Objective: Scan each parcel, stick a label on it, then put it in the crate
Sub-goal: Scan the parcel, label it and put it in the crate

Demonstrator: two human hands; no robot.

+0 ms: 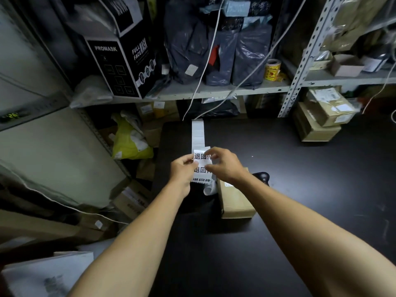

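At frame centre, the label strip (201,166) is pinched by left hand (182,170) and right hand (224,166); labelling is judged underway. Next, one label must be peeled off and pressed onto the brown parcel (235,200) below.

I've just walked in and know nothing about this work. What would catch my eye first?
In the middle, the left hand and right hand pinch a white label strip printed with bold black characters, above a dark table. Just beneath lies a brown cardboard parcel, and at upper left a black mask box sits on the shelf.
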